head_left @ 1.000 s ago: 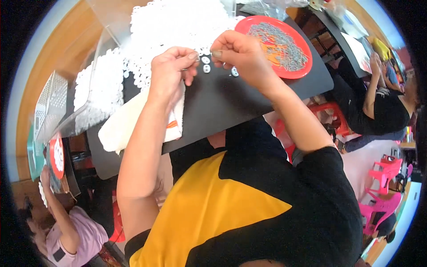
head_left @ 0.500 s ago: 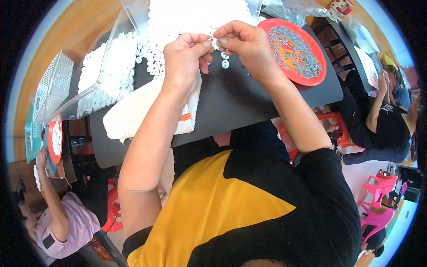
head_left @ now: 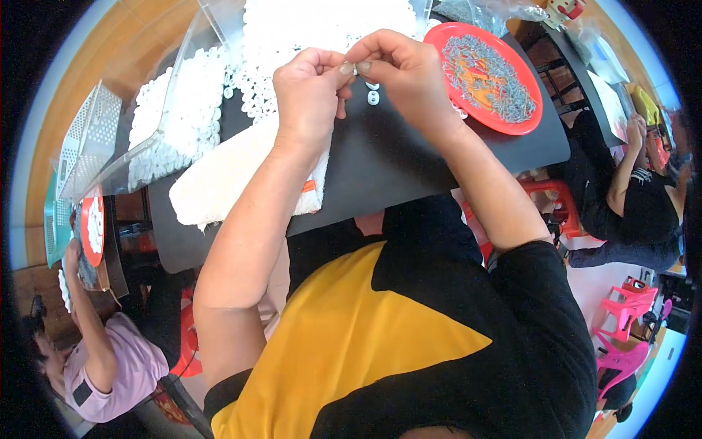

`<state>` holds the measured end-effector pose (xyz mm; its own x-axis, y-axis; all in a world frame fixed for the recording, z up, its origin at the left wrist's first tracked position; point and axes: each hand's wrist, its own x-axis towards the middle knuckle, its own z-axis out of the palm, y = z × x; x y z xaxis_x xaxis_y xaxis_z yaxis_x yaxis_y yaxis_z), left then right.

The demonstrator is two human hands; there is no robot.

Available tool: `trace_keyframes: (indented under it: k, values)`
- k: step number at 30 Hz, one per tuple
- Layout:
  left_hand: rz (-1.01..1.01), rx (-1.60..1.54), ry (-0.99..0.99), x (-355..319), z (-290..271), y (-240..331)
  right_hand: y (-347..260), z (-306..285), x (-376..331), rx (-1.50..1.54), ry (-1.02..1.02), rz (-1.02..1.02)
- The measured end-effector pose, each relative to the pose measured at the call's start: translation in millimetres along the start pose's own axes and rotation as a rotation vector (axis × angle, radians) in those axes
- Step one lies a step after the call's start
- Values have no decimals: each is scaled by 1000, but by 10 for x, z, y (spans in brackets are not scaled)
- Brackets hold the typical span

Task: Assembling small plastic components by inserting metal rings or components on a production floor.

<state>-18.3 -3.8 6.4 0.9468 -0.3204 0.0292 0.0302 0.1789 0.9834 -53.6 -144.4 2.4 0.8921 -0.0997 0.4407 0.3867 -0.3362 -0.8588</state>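
My left hand (head_left: 306,99) and my right hand (head_left: 413,80) meet above the far part of the dark table, thumbs and forefingers closed in a pinch. Between their tips shows a bit of a small white piece (head_left: 355,70), mostly hidden by the fingers. Just below the right fingertips lies a loose white oval piece with two holes (head_left: 373,97). A large heap of similar white pieces (head_left: 322,25) spreads beyond my hands. To the right sits a red plate (head_left: 528,123) holding many thin grey metal pins (head_left: 515,102).
A folded white towel (head_left: 219,183) lies under my left forearm. More white pieces (head_left: 175,117) fill a clear bin at left, near a perforated basket (head_left: 91,139). Co-workers sit at both sides, one in a pink shirt (head_left: 121,366), another in black (head_left: 643,208). Pink chairs (head_left: 625,355) stand lower right.
My hands stay pinched together at the fingertips, shifted very slightly. The plate and table sit a little differently in view, as the head has moved slightly.
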Motion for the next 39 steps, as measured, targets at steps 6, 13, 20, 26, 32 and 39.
trace_keyframes:
  k: [6, 13, 20, 26, 32, 39]
  values:
    - [13, -73, 22, -6, 14, -19, 47, 69, -19, -62, 43, -93]
    - [-50, -174, 9, 30, -41, -33, 124, 13, -9, 6, 86, -5]
    - [-74, -159, 21, 21, -25, 7, 71, -34, -33, -169, 56, 31]
    - [-56, -80, -6, -7, -11, 35, 108, -35, -37, -243, 21, -20]
    - [-61, 27, -43, 1, -29, 37, 122, -47, -37, -255, 42, -54]
    - [-23, -8, -2, -16, 8, -59, 125, 27, -88, -255, 43, -83]
